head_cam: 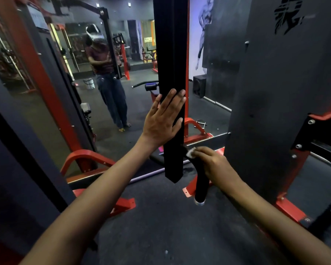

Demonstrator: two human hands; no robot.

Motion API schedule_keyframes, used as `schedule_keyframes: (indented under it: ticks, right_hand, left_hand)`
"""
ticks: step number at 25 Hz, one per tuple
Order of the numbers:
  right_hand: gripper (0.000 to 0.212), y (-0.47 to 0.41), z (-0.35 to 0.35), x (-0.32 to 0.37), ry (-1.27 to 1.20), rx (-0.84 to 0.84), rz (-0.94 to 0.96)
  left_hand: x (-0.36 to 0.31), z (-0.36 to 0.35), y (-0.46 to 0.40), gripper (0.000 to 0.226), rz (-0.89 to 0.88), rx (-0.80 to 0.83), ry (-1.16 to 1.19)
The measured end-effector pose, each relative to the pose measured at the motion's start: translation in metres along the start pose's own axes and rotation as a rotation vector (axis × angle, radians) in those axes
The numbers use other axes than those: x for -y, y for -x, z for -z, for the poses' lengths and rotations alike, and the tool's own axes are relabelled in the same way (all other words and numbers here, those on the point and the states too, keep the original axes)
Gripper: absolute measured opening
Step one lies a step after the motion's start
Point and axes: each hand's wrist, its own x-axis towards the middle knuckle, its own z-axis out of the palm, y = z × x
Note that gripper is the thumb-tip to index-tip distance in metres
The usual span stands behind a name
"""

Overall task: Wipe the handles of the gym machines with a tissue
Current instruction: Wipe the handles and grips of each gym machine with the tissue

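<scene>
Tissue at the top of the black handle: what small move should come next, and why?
Probably slide the right hand down the handle with the tissue. The tissue sits near the handle's upper end, the grip below looks uncovered, and the left hand lies flat against the black post.

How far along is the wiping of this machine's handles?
Nothing shows as finished. In hand: the right hand presses a tissue on the top of the black handle, while the open left hand rests on the black bar. Left: the handle's lower length and other machines.
</scene>
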Motion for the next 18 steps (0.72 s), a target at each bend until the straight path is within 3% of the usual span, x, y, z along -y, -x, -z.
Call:
schedule_keyframes:
  ticks: [2, 5, 10, 15, 18]
  right_hand:
    - [0.032, -0.004, 0.000, -0.001, 0.030, -0.011, 0.020]
    - [0.024, -0.054, -0.024, 0.007, 0.060, 0.104, 0.052]
    - [0.026, 0.012, -0.015, -0.009, 0.131, 0.076, 0.235]
    - [0.035, -0.052, -0.034, 0.000, 0.277, 0.175, 0.267]
    - [0.039, -0.025, -0.023, -0.011, 0.258, 0.199, 0.340]
  left_hand:
    - [-0.002, -0.006, 0.001, 0.058, 0.000, -0.021, 0.044]
    - [0.002, -0.011, -0.002, 0.056, 0.034, -0.035, 0.111]
    - [0.002, -0.017, 0.002, 0.052, -0.005, -0.083, 0.192]
    - [0.003, -0.025, 0.002, 0.048, 0.028, -0.101, 0.238]
    - [0.002, -0.025, 0.003, 0.048, 0.015, -0.088, 0.236]
